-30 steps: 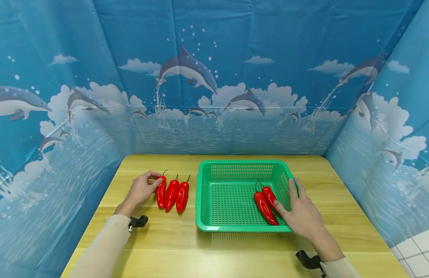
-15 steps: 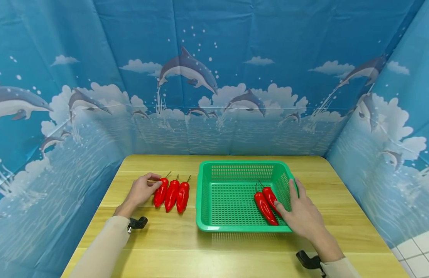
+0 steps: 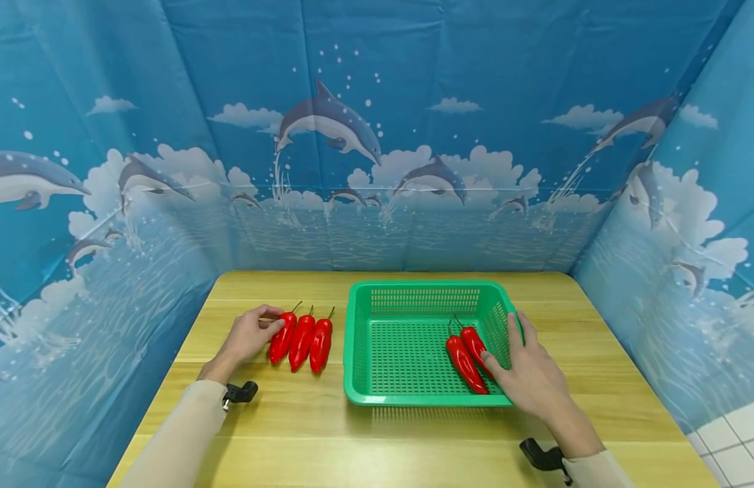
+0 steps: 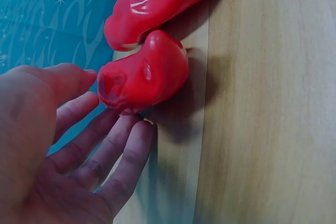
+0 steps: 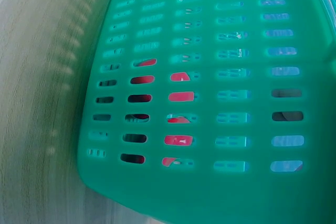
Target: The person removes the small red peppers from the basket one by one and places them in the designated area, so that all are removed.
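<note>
In the head view my left hand (image 3: pixel 247 333) pinches the leftmost of three red chili peppers (image 3: pixel 283 337) near its stem end. The left wrist view shows the thumb at one side of this chili pepper (image 4: pixel 144 74) and fingertips (image 4: pixel 137 132) under it. Close on its right lie the middle chili pepper (image 3: pixel 302 342) and the third chili pepper (image 3: pixel 320 346). My right hand (image 3: pixel 532 376) rests on the right rim of a green basket (image 3: pixel 426 401), fingers fairly straight, thumb reaching inside. Two chili peppers (image 3: pixel 465 366) lie in the basket, one partly behind that thumb.
The basket stands on a wooden table (image 3: pixel 377 451), right of the loose peppers. A blue dolphin-print curtain (image 3: pixel 377 224) borders the table at the back and sides. The right wrist view is mostly filled by the basket's slotted wall (image 5: pixel 210 192).
The leftmost chili pepper has shifted slightly and tilted, its stem now leaning right and its tip further left, with my left hand on it. My right hand and the basket stay put.
</note>
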Available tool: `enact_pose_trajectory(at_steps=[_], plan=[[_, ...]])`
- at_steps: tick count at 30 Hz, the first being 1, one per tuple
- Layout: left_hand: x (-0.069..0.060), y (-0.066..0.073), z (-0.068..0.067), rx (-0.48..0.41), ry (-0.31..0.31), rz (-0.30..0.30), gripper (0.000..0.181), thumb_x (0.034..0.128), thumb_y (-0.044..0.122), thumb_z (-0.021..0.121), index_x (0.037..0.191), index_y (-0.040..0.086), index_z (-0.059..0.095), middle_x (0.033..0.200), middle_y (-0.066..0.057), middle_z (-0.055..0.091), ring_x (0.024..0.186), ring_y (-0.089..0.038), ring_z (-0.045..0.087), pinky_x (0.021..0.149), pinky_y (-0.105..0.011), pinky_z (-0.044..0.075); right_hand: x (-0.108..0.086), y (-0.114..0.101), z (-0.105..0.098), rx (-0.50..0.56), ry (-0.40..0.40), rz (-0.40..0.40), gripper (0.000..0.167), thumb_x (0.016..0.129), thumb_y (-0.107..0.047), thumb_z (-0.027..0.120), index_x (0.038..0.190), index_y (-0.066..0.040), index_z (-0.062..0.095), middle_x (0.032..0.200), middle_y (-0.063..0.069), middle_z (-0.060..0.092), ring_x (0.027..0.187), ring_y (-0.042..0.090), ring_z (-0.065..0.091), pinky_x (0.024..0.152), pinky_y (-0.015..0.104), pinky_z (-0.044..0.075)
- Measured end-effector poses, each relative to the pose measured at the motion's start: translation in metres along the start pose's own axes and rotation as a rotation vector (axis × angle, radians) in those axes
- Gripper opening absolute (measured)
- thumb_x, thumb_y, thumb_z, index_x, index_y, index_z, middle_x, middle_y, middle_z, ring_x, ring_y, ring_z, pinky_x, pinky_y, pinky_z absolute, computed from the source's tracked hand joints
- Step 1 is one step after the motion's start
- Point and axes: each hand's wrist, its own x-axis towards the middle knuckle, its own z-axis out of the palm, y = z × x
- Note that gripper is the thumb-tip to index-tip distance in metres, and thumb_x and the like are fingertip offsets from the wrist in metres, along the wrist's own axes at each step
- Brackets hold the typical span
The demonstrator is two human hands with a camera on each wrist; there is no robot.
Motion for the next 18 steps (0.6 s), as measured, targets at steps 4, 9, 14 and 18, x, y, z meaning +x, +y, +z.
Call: enact_pose_trajectory(at_steps=[4,9,14,18], plan=[[-0.0011,0.0013,-0.0014,0.000,0.000,-0.003,0.042,0.1194,0.028,0.069,0.156,0.007,0.070,0.153,-0.021,0.075,0.135,-0.043,0.079,0.108,-0.052,0.070,0.0007,0.0001,-0.0002,-0.002,0.007,-0.004,0.107,0.117,-0.054,0.065,0.184,0.008,0.009,0.189,0.040,0.011,0.123,0.068,0.070,0.067,0.053,0.060],[-0.0026,0.0037,-0.0032,-0.010,0.005,-0.004,0.043,0.1198,0.029,0.068,0.157,0.007,0.070,0.156,-0.021,0.074,0.136,-0.043,0.077,0.109,-0.054,0.069,0.0008,0.0000,-0.0003,-0.001,0.012,-0.011,0.106,0.117,-0.054,0.065,0.183,0.009,0.010,0.188,0.041,0.011,0.127,0.071,0.068,0.081,0.067,0.064],[-0.0036,0.0059,-0.0049,-0.004,0.019,0.007,0.043,0.1197,0.029,0.067,0.156,0.007,0.070,0.158,-0.020,0.073,0.137,-0.044,0.077,0.114,-0.059,0.066,0.0001,-0.0001,0.0001,-0.001,0.011,-0.008,0.107,0.117,-0.053,0.065,0.183,0.009,0.009,0.189,0.041,0.011,0.128,0.071,0.067,0.085,0.069,0.064],[-0.0050,0.0077,-0.0057,0.009,0.034,0.021,0.043,0.1195,0.030,0.067,0.155,0.006,0.071,0.157,-0.021,0.073,0.136,-0.045,0.077,0.114,-0.061,0.065,-0.0007,-0.0001,0.0005,0.000,0.010,-0.003,0.107,0.117,-0.053,0.066,0.183,0.009,0.009,0.189,0.040,0.011,0.128,0.071,0.067,0.080,0.066,0.064]])
